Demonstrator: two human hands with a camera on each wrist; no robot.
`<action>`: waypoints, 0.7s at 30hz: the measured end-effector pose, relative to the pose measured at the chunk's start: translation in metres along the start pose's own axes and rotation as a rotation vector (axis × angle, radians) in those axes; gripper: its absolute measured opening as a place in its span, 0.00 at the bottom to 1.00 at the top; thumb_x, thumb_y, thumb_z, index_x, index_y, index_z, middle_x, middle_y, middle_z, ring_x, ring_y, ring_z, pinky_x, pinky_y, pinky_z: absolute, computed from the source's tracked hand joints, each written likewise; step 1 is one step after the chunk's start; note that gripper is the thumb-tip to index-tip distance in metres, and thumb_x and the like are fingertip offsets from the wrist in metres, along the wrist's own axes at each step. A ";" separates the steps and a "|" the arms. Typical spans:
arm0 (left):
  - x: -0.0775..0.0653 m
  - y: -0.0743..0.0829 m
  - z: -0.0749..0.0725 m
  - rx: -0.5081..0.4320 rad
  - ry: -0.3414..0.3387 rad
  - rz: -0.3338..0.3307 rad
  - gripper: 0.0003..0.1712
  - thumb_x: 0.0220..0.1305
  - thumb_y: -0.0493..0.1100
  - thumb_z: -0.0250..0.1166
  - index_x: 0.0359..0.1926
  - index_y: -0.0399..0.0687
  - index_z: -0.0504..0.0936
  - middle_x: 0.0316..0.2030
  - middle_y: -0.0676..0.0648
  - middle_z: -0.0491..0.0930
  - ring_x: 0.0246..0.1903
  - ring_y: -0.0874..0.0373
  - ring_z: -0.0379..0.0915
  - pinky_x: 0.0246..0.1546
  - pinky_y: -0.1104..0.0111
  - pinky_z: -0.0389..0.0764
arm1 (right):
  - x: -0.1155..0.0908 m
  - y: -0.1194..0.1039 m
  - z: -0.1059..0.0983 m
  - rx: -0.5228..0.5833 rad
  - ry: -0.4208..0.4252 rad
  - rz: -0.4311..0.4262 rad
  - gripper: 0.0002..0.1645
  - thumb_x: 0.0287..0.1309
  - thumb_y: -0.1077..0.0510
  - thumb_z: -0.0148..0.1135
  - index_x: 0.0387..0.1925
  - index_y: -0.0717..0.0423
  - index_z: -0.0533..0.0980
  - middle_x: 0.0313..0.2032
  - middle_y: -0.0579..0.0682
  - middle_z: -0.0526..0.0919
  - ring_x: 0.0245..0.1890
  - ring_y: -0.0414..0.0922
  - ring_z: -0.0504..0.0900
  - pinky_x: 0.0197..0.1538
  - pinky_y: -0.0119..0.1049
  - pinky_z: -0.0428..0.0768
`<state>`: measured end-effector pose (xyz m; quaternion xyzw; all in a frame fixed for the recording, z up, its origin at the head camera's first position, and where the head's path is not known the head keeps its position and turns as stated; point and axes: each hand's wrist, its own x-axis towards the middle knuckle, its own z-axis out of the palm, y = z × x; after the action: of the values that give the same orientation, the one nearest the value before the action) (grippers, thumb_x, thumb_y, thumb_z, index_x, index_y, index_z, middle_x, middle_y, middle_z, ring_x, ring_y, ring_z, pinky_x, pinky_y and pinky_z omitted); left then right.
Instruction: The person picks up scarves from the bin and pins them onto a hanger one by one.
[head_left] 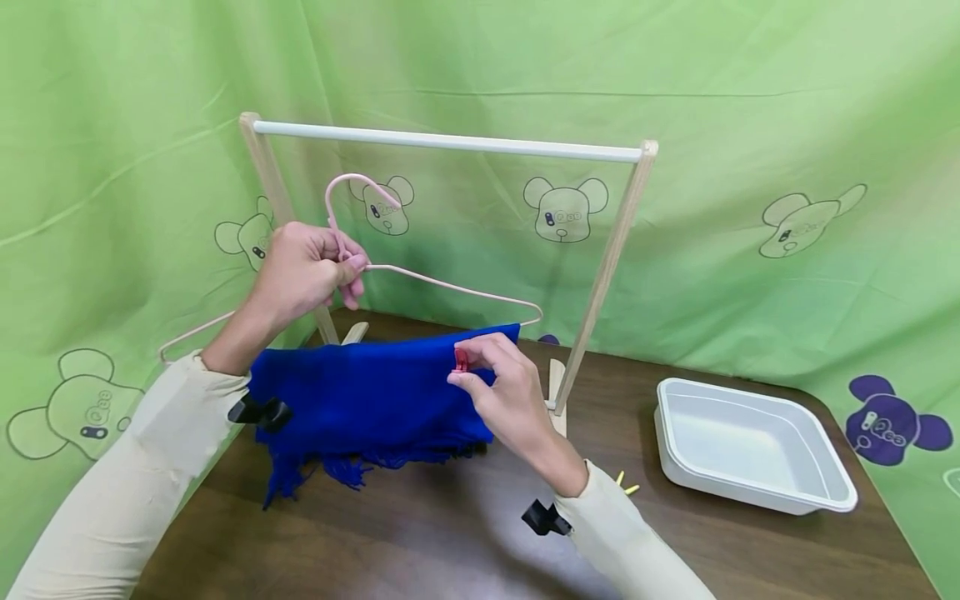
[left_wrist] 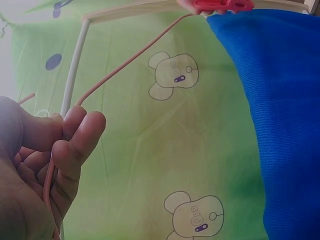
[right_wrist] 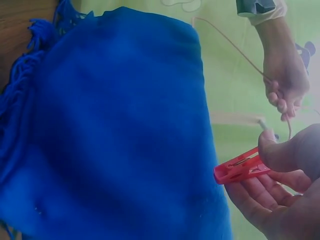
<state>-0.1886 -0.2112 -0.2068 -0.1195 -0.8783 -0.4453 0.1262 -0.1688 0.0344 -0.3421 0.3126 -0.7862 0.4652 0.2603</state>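
1. Left hand (head_left: 303, 271), at centre-left of the head view, has its fingers curled round the neck of the thin pink wire hanger (head_left: 442, 286), held up in front of the wooden rack with a white rail (head_left: 450, 143).
2. Over the hanger's bottom bar, mid-frame, I see the blue fringed woven cloth (head_left: 360, 400) draped.
3. My right hand (head_left: 502, 392) pinches a small red plastic clothespin (head_left: 461, 360) at the cloth's top edge; I judge I am pegging, and next the clip must bite cloth and bar together.
4. Only the right-wrist view shows the clothespin (right_wrist: 240, 169) just beside the cloth, not on it; only the head view shows the white plastic tub (head_left: 750, 450) at lower right.
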 end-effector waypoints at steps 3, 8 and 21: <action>0.000 0.000 0.000 0.002 -0.002 -0.001 0.08 0.60 0.40 0.63 0.30 0.38 0.84 0.17 0.48 0.81 0.16 0.55 0.80 0.10 0.68 0.73 | 0.004 -0.003 0.004 -0.002 0.000 -0.003 0.19 0.45 0.60 0.71 0.42 0.58 0.79 0.36 0.48 0.79 0.35 0.40 0.81 0.41 0.32 0.81; 0.000 0.000 0.002 -0.006 -0.011 0.003 0.08 0.60 0.39 0.63 0.30 0.38 0.83 0.17 0.47 0.81 0.17 0.55 0.80 0.11 0.68 0.74 | 0.010 -0.007 0.009 0.005 0.011 -0.011 0.19 0.44 0.60 0.71 0.42 0.58 0.79 0.36 0.48 0.79 0.36 0.40 0.81 0.42 0.31 0.81; -0.002 0.002 0.004 -0.019 -0.024 0.005 0.08 0.60 0.38 0.62 0.30 0.37 0.83 0.17 0.46 0.81 0.17 0.54 0.80 0.11 0.68 0.74 | 0.017 -0.014 0.023 0.047 -0.012 -0.006 0.19 0.45 0.59 0.71 0.42 0.56 0.78 0.37 0.48 0.78 0.37 0.39 0.81 0.44 0.30 0.81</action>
<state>-0.1859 -0.2069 -0.2080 -0.1286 -0.8751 -0.4520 0.1156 -0.1726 0.0041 -0.3316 0.3238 -0.7756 0.4811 0.2493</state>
